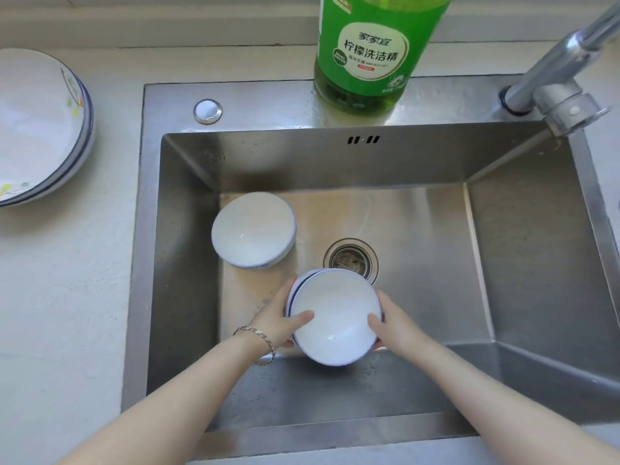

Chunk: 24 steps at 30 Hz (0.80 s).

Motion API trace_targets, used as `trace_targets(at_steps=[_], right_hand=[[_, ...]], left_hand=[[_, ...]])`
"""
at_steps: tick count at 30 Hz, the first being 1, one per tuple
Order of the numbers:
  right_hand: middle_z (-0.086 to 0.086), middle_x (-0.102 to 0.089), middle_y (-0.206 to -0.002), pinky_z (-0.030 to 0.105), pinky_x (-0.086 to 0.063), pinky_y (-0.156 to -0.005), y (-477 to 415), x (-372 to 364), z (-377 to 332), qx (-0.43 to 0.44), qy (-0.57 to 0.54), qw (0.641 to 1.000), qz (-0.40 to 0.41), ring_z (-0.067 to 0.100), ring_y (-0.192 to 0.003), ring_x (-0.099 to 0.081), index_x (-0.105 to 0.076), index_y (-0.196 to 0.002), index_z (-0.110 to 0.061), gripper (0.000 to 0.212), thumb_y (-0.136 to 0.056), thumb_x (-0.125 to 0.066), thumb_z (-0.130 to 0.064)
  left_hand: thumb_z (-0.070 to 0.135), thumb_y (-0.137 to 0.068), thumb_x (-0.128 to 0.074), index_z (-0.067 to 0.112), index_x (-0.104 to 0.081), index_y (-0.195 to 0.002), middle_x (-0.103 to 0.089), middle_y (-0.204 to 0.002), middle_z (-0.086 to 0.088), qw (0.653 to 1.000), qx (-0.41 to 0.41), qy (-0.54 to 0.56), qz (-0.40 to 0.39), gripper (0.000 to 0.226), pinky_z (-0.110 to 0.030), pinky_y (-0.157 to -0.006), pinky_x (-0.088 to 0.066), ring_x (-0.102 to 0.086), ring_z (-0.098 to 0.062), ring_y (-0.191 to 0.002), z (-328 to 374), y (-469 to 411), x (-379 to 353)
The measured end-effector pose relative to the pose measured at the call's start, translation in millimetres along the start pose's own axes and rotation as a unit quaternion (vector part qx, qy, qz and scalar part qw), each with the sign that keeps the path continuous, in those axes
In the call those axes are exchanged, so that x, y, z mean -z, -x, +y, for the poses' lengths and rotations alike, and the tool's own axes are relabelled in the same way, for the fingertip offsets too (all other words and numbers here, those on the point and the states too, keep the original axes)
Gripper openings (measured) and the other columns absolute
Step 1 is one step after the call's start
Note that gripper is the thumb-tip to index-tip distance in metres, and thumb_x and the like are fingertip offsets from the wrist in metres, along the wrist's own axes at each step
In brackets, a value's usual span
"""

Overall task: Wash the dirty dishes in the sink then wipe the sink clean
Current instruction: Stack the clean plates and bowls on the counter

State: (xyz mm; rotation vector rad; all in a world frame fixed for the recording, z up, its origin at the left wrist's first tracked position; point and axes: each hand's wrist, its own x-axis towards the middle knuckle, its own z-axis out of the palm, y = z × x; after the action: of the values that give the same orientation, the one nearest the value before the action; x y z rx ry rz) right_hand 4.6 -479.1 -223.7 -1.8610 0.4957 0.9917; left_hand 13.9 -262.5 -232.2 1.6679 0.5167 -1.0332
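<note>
Low over the front of the steel sink [523,250], a stack of white bowls with blue rims [335,313] is held between both hands. My left hand [278,317] grips the stack's left rim, thumb inside the top bowl. My right hand [391,322] grips the right rim, thumb also inside. Another white bowl [253,229] sits on the sink floor at the back left, tilted toward me. The drain strainer [350,258] lies just behind the held stack.
A green bottle of dish liquid [372,52] stands on the sink's back ledge. The chrome tap [567,72] rises at the back right. Stacked white plates with a flower pattern [37,125] rest on the counter at the left.
</note>
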Motion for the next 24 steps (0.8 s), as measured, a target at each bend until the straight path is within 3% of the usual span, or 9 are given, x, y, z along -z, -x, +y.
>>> trace_targets(at_steps=[4,7,9,15,17,19,21,24], right_hand=[[0.005,-0.047,-0.124,0.033,-0.056,-0.057,-7.3,3.5,-1.6,-0.023,0.011,0.999,-0.031,0.031,-0.103,-0.056,-0.023,-0.141,-0.033,0.059,-0.091,-0.035,-0.004],[0.006,-0.057,-0.110,0.033,-0.057,-0.061,-17.3,5.2,-8.1,-0.076,-0.022,0.993,-0.085,0.023,-0.088,-0.060,-0.037,-0.135,-0.021,0.055,-0.086,-0.038,0.004],[0.010,-0.059,-0.108,0.031,-0.053,-0.069,-22.8,4.5,-10.0,-0.071,-0.047,0.992,-0.092,0.020,-0.091,-0.057,-0.042,-0.131,-0.012,0.056,-0.079,-0.042,0.010],[0.002,-0.056,-0.109,0.011,-0.042,-0.076,-14.3,6.9,-19.3,0.023,0.020,0.998,-0.058,0.018,-0.106,-0.053,-0.043,-0.134,-0.011,0.061,-0.078,-0.042,0.015],[0.003,-0.056,-0.121,0.019,-0.041,-0.094,-1.6,12.8,-27.0,0.067,0.032,0.997,-0.027,0.020,-0.118,-0.051,-0.037,-0.139,-0.014,0.066,-0.079,-0.045,0.012],[-0.003,-0.047,-0.135,0.017,-0.033,-0.102,17.3,24.4,-40.9,0.119,0.041,0.992,0.001,0.013,-0.125,-0.043,-0.029,-0.144,-0.019,0.070,-0.082,-0.046,0.008],[-0.018,-0.034,-0.140,0.002,-0.025,-0.097,40.0,39.1,-61.8,0.188,0.036,0.981,0.029,-0.003,-0.126,-0.033,-0.023,-0.143,-0.027,0.071,-0.085,-0.046,0.007],[-0.034,-0.033,-0.127,-0.008,-0.025,-0.085,79.5,62.1,-99.6,0.299,0.032,0.949,0.090,-0.018,-0.113,-0.034,-0.016,-0.133,-0.042,0.075,-0.086,-0.048,0.006]], left_hand=[[-0.005,-0.081,-0.046,0.063,-0.030,-0.109,-0.048,-0.114,0.012,1.000,-0.022,-0.008,-0.008,0.076,-0.048,-0.071,-0.058,-0.048,-0.027,-0.107,0.5,-2.0,-2.1],[-0.007,-0.076,-0.042,0.069,-0.030,-0.099,-0.049,-0.107,0.018,1.000,-0.024,-0.016,-0.009,0.080,-0.048,-0.067,-0.058,-0.047,-0.028,-0.106,4.0,-4.1,-1.8],[-0.008,-0.074,-0.041,0.068,-0.031,-0.100,-0.048,-0.106,0.017,0.999,-0.034,-0.023,-0.009,0.081,-0.047,-0.064,-0.058,-0.047,-0.028,-0.106,5.1,-3.4,-1.9],[-0.012,-0.076,-0.041,0.049,-0.023,-0.123,-0.044,-0.110,0.021,0.992,-0.114,-0.057,0.014,0.079,-0.045,-0.083,-0.054,-0.047,-0.022,-0.109,7.3,14.0,0.8],[-0.013,-0.077,-0.041,0.048,-0.022,-0.125,-0.040,-0.116,0.028,0.984,-0.161,-0.076,0.025,0.081,-0.030,-0.088,-0.050,-0.045,-0.014,-0.109,19.6,26.7,4.1],[-0.014,-0.078,-0.043,0.049,-0.017,-0.126,-0.034,-0.129,0.028,0.969,-0.219,-0.107,0.038,0.083,-0.004,-0.094,-0.032,-0.036,-0.003,-0.119,41.0,44.6,8.9],[-0.012,-0.081,-0.045,0.047,-0.010,-0.127,-0.027,-0.136,0.023,0.948,-0.281,-0.141,0.056,0.083,0.005,-0.094,-0.018,-0.028,0.001,-0.126,66.6,65.0,15.6],[-0.007,-0.086,-0.050,0.050,-0.009,-0.129,-0.021,-0.131,0.033,0.903,-0.378,-0.181,0.093,0.082,0.003,-0.097,-0.018,-0.029,0.007,-0.121,107.1,101.9,26.4]])
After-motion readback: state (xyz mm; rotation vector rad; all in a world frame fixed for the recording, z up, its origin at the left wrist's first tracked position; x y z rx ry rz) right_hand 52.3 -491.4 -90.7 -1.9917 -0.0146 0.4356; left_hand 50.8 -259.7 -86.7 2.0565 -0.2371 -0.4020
